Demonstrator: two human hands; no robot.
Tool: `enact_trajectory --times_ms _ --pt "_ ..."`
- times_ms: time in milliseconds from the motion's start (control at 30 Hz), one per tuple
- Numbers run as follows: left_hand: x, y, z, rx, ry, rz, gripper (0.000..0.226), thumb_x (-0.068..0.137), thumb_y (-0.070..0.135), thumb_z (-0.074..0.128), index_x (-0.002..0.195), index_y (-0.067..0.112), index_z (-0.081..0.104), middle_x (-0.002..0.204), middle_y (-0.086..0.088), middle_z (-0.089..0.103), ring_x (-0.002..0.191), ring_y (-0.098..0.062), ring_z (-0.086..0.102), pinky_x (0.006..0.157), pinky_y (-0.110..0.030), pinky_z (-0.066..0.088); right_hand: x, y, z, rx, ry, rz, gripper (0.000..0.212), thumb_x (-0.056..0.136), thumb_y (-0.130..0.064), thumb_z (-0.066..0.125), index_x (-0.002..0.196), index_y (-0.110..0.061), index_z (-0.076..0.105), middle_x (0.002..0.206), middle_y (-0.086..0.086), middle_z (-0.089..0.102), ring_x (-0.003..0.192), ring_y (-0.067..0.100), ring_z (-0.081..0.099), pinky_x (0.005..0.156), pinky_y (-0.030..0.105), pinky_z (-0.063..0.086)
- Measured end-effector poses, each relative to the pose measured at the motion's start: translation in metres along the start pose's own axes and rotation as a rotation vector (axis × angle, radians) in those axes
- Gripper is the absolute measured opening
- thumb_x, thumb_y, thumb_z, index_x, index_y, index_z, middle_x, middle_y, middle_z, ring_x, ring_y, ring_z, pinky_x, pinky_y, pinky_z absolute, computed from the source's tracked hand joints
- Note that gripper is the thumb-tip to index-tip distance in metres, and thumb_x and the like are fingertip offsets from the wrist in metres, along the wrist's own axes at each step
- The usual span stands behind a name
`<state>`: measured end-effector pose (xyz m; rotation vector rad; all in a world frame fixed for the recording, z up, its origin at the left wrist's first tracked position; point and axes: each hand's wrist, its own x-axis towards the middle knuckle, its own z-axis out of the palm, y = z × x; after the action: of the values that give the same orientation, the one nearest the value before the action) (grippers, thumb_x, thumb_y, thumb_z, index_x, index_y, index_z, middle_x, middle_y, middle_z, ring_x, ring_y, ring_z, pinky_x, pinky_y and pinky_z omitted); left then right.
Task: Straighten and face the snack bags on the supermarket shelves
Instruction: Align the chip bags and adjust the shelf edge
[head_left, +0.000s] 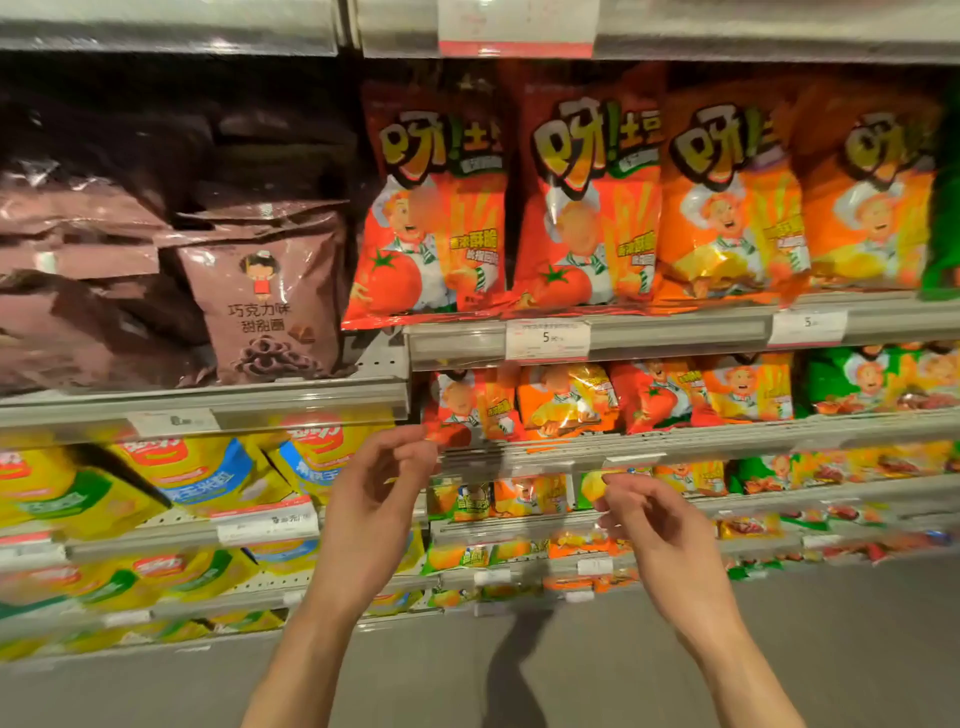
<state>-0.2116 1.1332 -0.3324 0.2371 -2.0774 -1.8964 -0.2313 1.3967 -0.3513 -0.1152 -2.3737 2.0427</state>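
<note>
Bags (584, 202) stand upright, fronts outward; hands (384, 499) seemingly empty.

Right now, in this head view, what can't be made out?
- Left hand: whether its fingertips touch the small red tomato bag; motion blur.
- Price tag: small print too small, only the 5 reads.
- Green bag: cut off by the right edge.
- Brown bags at left: dark, blurred.

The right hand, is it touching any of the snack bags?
Apart. The head view shows the right hand with loosely curled fingers holding nothing, out in front of the shelf rails; the small yellow bag merely shows behind its fingertips.
</note>
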Motion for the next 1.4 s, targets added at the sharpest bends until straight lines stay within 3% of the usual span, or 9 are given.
enact_trajectory --times_ms 467,633,767,933,1100,1200,1267,1333,1400 --pt "0.010 0.027 0.117 -0.121 -0.303 0.093 0.043 0.081 0.058 0.065 0.106 0.024 0.071 0.095 0.006 0.078 0.094 -0.010 0.075 0.086 -0.032 0.055 -0.040 -0.018 -0.115 0.020 0.422 -0.102 0.012 0.098 -0.021 0.066 0.097 -0.025 0.077 0.083 0.001 0.078 0.073 0.008 0.071 0.068 0.011 0.052" --pt "0.014 0.038 0.160 -0.126 -0.352 0.141 0.014 0.095 0.034 0.073 0.105 0.025 0.072 0.088 0.001 0.077 0.091 -0.017 0.074 0.085 -0.033 0.058 -0.028 -0.016 -0.158 0.004 0.480 -0.133 0.012 0.098 -0.027 0.066 0.097 -0.034 0.075 0.082 0.002 0.077 0.077 0.013 0.071 0.072 0.016 0.055" --pt "0.016 0.044 0.199 -0.106 -0.314 0.196 0.013 0.098 0.022 0.068 0.097 0.034 0.073 0.091 -0.002 0.077 0.085 -0.019 0.073 0.071 -0.017 0.057 0.002 -0.014 -0.197 0.019 0.466 -0.164 0.011 0.097 -0.028 0.067 0.097 -0.034 0.075 0.083 -0.003 0.077 0.072 0.007 0.070 0.067 0.011 0.052" --pt "0.012 0.054 0.269 -0.114 -0.219 0.186 0.012 0.094 0.041 0.070 0.102 0.034 0.075 0.101 0.003 0.079 0.095 -0.016 0.076 0.082 -0.027 0.059 0.048 -0.010 -0.263 0.001 0.375 -0.196 0.010 0.099 -0.025 0.065 0.098 -0.027 0.076 0.088 -0.005 0.078 0.079 0.007 0.073 0.069 0.011 0.052" --pt "0.002 0.077 0.347 -0.136 -0.124 0.149 0.015 0.098 0.028 0.070 0.101 0.041 0.075 0.098 0.004 0.079 0.092 -0.020 0.076 0.085 -0.035 0.059 0.087 -0.014 -0.340 -0.062 0.229 -0.224 0.012 0.098 -0.027 0.065 0.099 -0.034 0.075 0.097 -0.011 0.078 0.092 0.010 0.073 0.082 0.025 0.052" --pt "-0.004 0.089 0.374 -0.162 -0.093 0.186 0.015 0.096 0.019 0.069 0.107 0.029 0.073 0.098 0.003 0.079 0.090 -0.017 0.076 0.082 -0.030 0.060 0.104 -0.013 -0.372 -0.048 0.147 -0.241 0.013 0.092 -0.048 0.069 0.103 -0.042 0.073 0.095 -0.008 0.078 0.087 0.009 0.073 0.077 0.022 0.055" --pt "-0.009 0.093 0.386 -0.191 -0.090 0.175 0.017 0.095 0.012 0.063 0.111 0.013 0.068 0.092 0.001 0.077 0.088 -0.014 0.073 0.082 -0.032 0.057 0.114 -0.008 -0.386 0.017 0.106 -0.216 0.045 0.074 -0.074 0.072 0.103 -0.039 0.075 0.093 -0.003 0.078 0.085 0.011 0.072 0.076 0.020 0.057" --pt "-0.014 0.100 0.393 -0.238 -0.091 0.143 0.028 0.091 0.025 0.068 0.113 0.008 0.065 0.093 0.000 0.078 0.091 -0.012 0.073 0.088 -0.036 0.057 0.122 -0.005 -0.395 0.042 0.109 -0.197 0.060 0.063 -0.087 0.069 0.102 -0.041 0.075 0.092 -0.004 0.078 0.085 0.012 0.072 0.079 0.024 0.059" --pt "-0.018 0.109 0.394 -0.254 -0.088 0.122 0.057 0.078 0.052 0.082 0.114 0.011 0.066 0.096 -0.002 0.079 0.094 -0.016 0.074 0.089 -0.034 0.059 0.126 -0.004 -0.397 0.020 0.106 -0.205 0.045 0.073 -0.079 0.068 0.100 -0.043 0.075 0.092 -0.006 0.078 0.087 0.016 0.073 0.081 0.033 0.060"
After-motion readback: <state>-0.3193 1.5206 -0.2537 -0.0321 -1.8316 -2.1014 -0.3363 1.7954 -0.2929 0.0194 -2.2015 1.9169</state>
